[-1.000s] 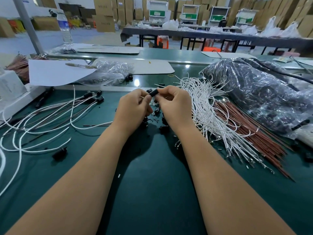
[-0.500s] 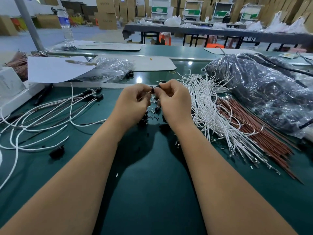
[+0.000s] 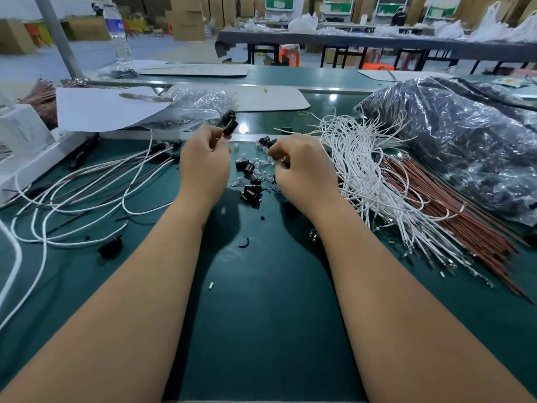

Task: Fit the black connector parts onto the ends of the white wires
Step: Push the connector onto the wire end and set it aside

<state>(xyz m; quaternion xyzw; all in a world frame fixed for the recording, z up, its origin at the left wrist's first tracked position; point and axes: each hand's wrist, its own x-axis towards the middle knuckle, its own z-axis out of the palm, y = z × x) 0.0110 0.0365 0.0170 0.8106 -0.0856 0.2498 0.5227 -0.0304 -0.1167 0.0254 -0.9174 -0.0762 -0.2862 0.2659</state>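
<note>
Left hand point(image 3: 203, 161) grips a black connector point(image 3: 230, 127) pointing up-right; right hand point(image 3: 302, 167), curled, contents unclear, lies nearer the white wires point(image 3: 363, 170) at frame right.

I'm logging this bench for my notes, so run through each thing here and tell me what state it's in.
Left hand: pinches a black connector, raised off the table.
Right hand: fingers curled at the loose connector pile; what it holds is hidden.
White wire bundle: heaped, ends bare.
Finished wires: sprawled left, black connectors on.
Water bottle: upright.
Big plastic bag: full, lying down.
</note>
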